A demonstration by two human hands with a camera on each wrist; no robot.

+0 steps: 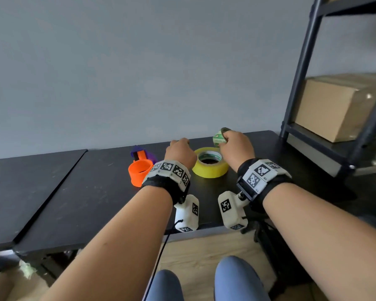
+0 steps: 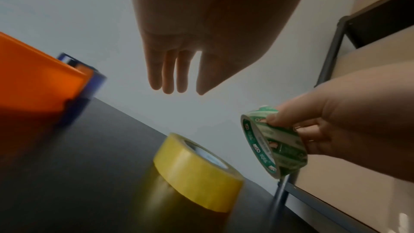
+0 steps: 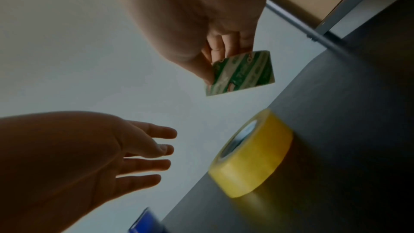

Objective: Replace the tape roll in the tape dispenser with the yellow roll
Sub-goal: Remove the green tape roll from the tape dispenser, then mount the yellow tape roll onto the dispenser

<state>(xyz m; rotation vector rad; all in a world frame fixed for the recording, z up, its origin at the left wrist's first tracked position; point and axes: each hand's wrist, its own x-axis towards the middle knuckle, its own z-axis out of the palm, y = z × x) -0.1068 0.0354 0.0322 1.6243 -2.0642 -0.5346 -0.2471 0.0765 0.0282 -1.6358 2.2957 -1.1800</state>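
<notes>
The yellow tape roll (image 1: 210, 162) (image 2: 197, 171) (image 3: 253, 155) lies flat on the black table (image 1: 85, 192) between my two hands. My right hand (image 1: 234, 148) (image 3: 201, 42) pinches a green-and-white printed roll (image 1: 219, 137) (image 2: 272, 141) (image 3: 241, 73) in the air, above and behind the yellow roll. My left hand (image 1: 180, 152) (image 2: 179, 63) (image 3: 125, 155) hovers with straight fingers and holds nothing, left of the yellow roll. The orange and purple tape dispenser (image 1: 140, 168) (image 2: 42, 81) lies on the table left of that hand, its orange spool bare.
A dark metal shelf rack (image 1: 326, 88) stands at the table's right end with a cardboard box (image 1: 339, 107) on it. A second black table (image 1: 20, 192) adjoins on the left. A grey wall runs close behind.
</notes>
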